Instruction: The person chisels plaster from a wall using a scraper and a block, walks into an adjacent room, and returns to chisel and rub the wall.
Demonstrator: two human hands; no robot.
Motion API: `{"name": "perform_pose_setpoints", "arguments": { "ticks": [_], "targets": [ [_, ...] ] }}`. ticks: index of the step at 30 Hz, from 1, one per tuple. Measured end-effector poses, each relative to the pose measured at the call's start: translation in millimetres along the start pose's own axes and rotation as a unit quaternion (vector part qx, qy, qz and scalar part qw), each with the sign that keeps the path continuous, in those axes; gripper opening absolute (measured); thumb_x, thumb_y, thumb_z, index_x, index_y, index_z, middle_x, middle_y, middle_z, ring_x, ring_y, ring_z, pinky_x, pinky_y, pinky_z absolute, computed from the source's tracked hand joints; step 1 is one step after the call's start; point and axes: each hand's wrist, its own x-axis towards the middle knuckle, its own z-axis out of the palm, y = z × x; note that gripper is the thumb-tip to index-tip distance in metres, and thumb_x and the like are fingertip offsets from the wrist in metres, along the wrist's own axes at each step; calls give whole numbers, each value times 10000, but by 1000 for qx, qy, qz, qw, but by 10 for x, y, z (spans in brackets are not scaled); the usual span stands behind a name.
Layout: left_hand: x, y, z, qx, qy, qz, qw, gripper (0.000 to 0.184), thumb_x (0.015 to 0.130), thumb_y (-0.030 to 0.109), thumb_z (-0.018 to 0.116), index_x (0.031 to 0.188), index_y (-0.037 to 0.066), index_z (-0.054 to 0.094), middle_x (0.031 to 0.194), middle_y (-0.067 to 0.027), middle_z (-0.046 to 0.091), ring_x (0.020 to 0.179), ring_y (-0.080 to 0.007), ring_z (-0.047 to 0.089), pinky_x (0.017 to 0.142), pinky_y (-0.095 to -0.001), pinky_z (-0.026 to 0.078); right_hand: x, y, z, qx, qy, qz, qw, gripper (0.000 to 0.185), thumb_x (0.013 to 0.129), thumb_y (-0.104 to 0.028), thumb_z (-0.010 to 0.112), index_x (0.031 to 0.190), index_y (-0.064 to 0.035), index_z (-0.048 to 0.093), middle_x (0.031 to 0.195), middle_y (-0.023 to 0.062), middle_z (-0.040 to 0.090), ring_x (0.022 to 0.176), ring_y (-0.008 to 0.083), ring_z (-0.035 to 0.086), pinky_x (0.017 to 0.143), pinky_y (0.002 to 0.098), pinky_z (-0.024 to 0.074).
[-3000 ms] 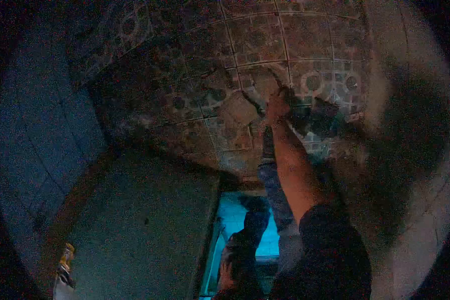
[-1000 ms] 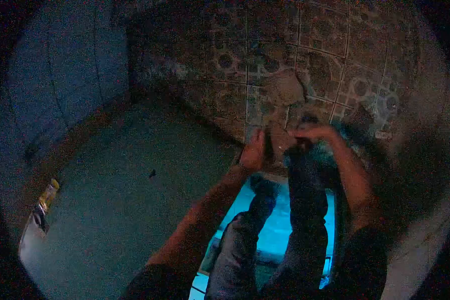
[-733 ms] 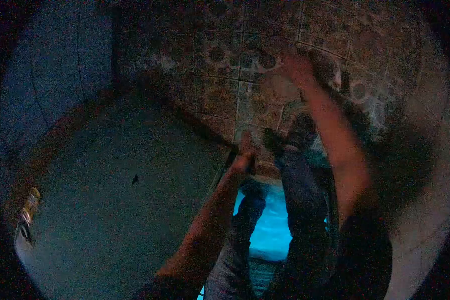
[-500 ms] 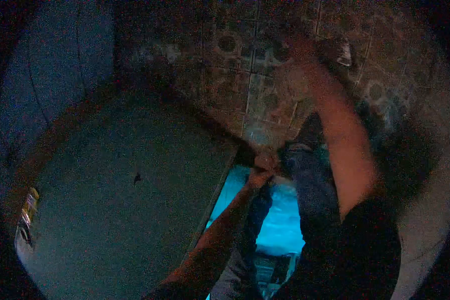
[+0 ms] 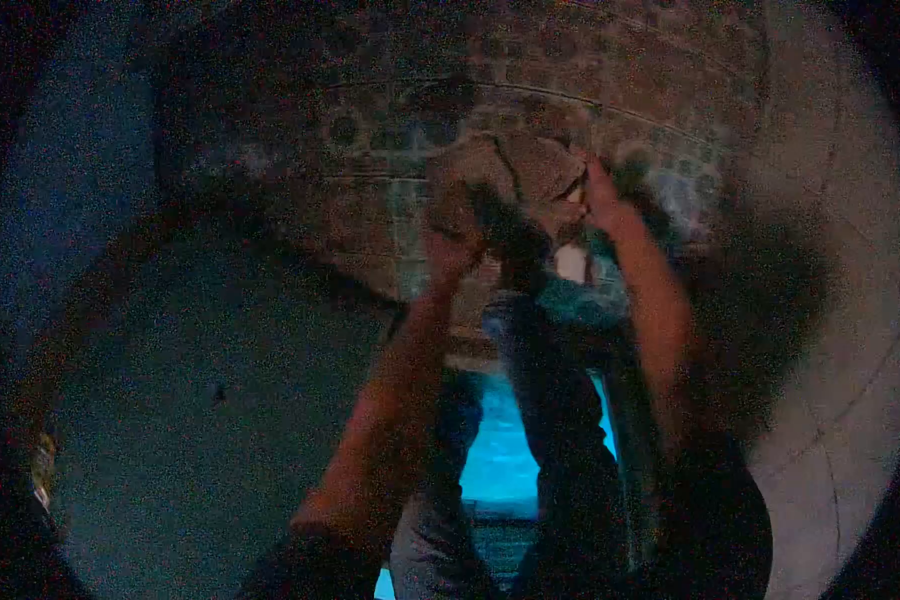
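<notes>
In dim light, two brownish flat pieces lie side by side on the patterned tile surface [image 5: 360,215]. My right hand [image 5: 598,195] is at the right edge of the right-hand piece [image 5: 540,175], its fingers closed on that edge. My left hand [image 5: 455,245] is beside the lower part of the left-hand piece [image 5: 455,180]; its fingers are dark and blurred. A dark-shod foot [image 5: 510,235] rests between my hands, over the lower part of the pieces. A small pale object [image 5: 571,263] lies just below my right hand.
A large green-grey flat surface [image 5: 200,420] fills the lower left, with a small dark spot on it. A shiny wrapper [image 5: 42,465] lies at its left edge. Bright blue light [image 5: 500,440] shows between the jeans-clad legs. A pale wall [image 5: 820,330] stands right.
My right hand has come down to the right piece's edge. My left hand has moved up and left from the ledge to the left piece. The view has shifted, and two pieces now lie together.
</notes>
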Motion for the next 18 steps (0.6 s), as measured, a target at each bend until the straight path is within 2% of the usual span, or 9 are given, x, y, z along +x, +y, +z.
{"name": "perform_pose_setpoints", "arguments": {
  "ticks": [3,5,6,8,10,11,14,16,18],
  "targets": [
    [134,-265,-142,39,8,13,999,777,831,365,627,1437,34,270,1474,-266,209,1295,-467,315,1014,-526,364,-941,43,756,195,-12,-6,981,798,820,-746,388,1234,-75,510,999,106,570,593,217,509,608,395,464],
    [-62,-385,-222,64,7,22,998,777,834,373,625,1438,35,271,1478,-266,204,1304,-469,305,1019,-526,361,-803,713,671,334,-333,-1,882,675,867,-701,358,1028,-82,574,714,53,533,429,164,381,496,334,392],
    [-165,-435,-179,77,5,7,997,778,835,377,625,1438,35,272,1480,-266,201,1308,-470,300,1022,-526,359,-625,950,479,323,-343,5,882,675,867,-701,358,1028,-82,574,714,53,533,429,164,381,496,334,392],
    [-571,-325,-50,128,-3,14,992,778,838,385,623,1439,36,273,1483,-267,195,1318,-472,290,1027,-526,355,-528,1452,227,101,-207,-80,970,583,907,-632,353,931,-92,571,621,35,494,412,163,368,485,317,361],
    [-1186,-371,0,268,58,111,955,779,840,392,621,1440,37,274,1487,-267,190,1327,-474,280,1033,-526,351,-718,1809,218,-183,-146,-191,953,470,926,-505,381,1050,-77,529,651,47,517,480,194,420,511,334,383],
    [-1512,-344,-21,421,230,259,838,793,843,355,620,1459,44,228,1505,-258,141,1331,-466,275,1052,-532,323,-885,2002,325,-276,-129,-203,930,473,926,-506,385,1062,-76,527,677,54,517,509,196,425,527,336,386],
    [-2370,425,-631,302,-32,191,933,729,862,183,554,1475,58,180,1493,-222,224,1308,-457,322,1068,-479,319,-1637,2577,798,-341,-159,-156,913,482,927,-507,395,1098,-73,519,758,73,517,595,204,439,577,341,394],
    [-3097,692,-1080,-32,-174,86,980,726,872,232,533,1472,52,164,1479,-205,256,1347,-383,285,1111,-465,239,-2149,2839,1178,-355,-187,-150,903,491,927,-507,402,1122,-71,513,812,86,517,652,208,448,610,345,400],
    [-3674,159,-587,75,-21,183,980,796,829,246,611,1465,49,175,1460,-220,278,1302,-390,360,1060,-482,324,-2615,2967,1515,-374,-207,-155,890,500,928,-508,410,1146,-69,508,866,99,517,710,213,457,643,348,406]
  ]
}}
